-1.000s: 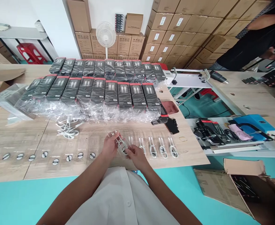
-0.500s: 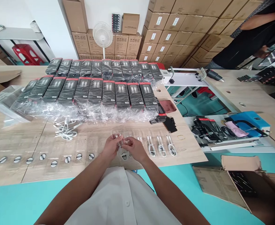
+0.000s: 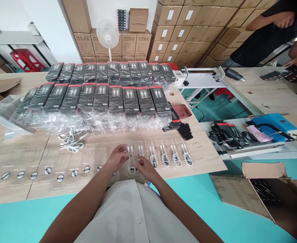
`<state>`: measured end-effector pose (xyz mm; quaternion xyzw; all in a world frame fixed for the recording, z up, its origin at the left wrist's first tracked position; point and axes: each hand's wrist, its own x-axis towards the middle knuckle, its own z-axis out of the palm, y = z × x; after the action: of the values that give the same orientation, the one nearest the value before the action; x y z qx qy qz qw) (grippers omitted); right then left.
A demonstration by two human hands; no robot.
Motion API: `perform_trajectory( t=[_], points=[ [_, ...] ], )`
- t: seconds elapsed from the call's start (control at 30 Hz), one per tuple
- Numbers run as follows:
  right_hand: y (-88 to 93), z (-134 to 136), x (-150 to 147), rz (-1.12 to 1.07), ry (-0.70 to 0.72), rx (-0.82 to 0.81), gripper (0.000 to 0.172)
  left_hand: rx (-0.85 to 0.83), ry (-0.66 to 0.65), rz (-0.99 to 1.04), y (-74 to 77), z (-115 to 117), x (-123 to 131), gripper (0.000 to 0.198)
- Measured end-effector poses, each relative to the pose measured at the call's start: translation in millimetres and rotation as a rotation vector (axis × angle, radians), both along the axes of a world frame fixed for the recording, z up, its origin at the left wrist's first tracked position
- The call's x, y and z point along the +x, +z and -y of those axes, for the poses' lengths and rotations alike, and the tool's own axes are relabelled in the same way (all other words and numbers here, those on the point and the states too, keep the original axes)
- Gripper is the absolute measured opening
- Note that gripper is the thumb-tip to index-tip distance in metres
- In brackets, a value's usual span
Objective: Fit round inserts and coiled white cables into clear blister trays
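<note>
My left hand [image 3: 116, 158] and my right hand [image 3: 144, 168] meet over a coiled white cable [image 3: 131, 161] lying in a clear plastic tray on the wooden table [image 3: 209, 158]. Left fingers pinch the cable's plug end; right fingers press the lower loop. To the right lie several more coiled white cables [image 3: 170, 156] in a row. To the left sit empty clear trays with round black-and-white stickers [image 3: 47, 171]. A loose pile of white cables [image 3: 71, 142] lies further left.
Two rows of black boxed cables in shrink film [image 3: 100, 96] fill the table behind. A blue machine [image 3: 273, 126] stands right, an open carton [image 3: 262, 192] on the floor. Another person in black [image 3: 272, 37] works at the far right table. Stacked cartons and a fan [image 3: 107, 33] stand behind.
The cable has come down from between my raised hands onto the tray. My right hand slid from the upper end to the lower loop. The other person's hands shifted.
</note>
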<state>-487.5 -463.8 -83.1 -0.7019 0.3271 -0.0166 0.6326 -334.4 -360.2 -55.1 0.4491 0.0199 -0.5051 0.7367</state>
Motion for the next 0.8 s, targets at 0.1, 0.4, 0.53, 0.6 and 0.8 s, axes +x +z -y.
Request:
perform_trajectory(
  t=[0.1,0.4,0.53,0.6,0.8],
  points=[
    [9.1,2,8,0.050,-0.012,-0.022,0.051,-0.022,-0.021,0.038,3.6,4,-11,0.045],
    [22.1,-4,23,-0.017,-0.030,-0.230,0.030,0.074,-0.001,0.092,3.0,9,-16,0.048],
    [11.8,-2,18,-0.133,-0.018,-0.264,0.051,0.194,0.051,0.127,-5.5,10,-10,0.054],
    [9.4,0,9,-0.137,-0.041,-0.306,0.051,0.245,0.071,0.127,-9.2,11,-9,0.052],
    [13.7,1,-12,-0.002,-0.149,-0.214,0.048,0.100,0.054,-0.041,-1.9,15,-10,0.046]
  ],
)
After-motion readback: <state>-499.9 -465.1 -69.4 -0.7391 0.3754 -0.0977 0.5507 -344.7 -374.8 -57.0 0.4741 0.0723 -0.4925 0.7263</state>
